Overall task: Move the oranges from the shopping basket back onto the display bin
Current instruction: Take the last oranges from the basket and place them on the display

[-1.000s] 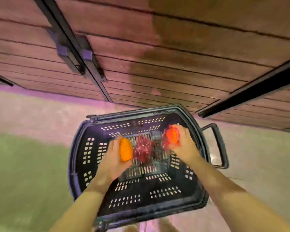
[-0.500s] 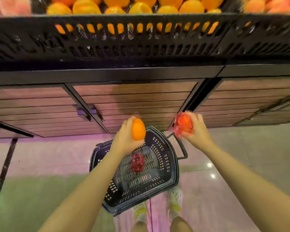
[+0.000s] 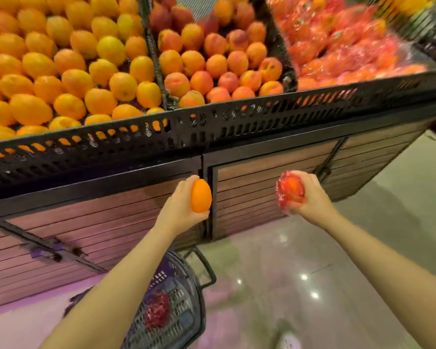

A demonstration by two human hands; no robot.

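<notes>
Left hand [image 3: 180, 210] is up w/ a bare orange [image 3: 201, 195] cupped in it; fingers curl round the far side, mostly hidden behind the fruit, thumb below. Right hand [image 3: 308, 197] grips a wrapped fruit [image 3: 290, 191], reddish, in shiny red film; fingers wrap over the top and right of it, tips out of sight. Can't tell what fruit it is thru the film.

Both hands sit in front of the wood-slat cabinet [image 3: 262, 187], below the display bin's perforated black rim [image 3: 237, 122], not touching it. Beyond the fingers, the bin's left section holds the piled oranges [image 3: 68, 71], blurred and cut off at the left edge. Middle section: peaches [image 3: 212, 64]. Right section: red-wrapped packs [image 3: 350, 46], smeared by motion, hard to make out.

Down by the left forearm, the shopping basket [image 3: 184, 311] is on the floor, approx half hidden by the arm and cut off at the bottom edge. Something red and crumpled [image 3: 157, 311] lies inside it, too blurry to ID.
</notes>
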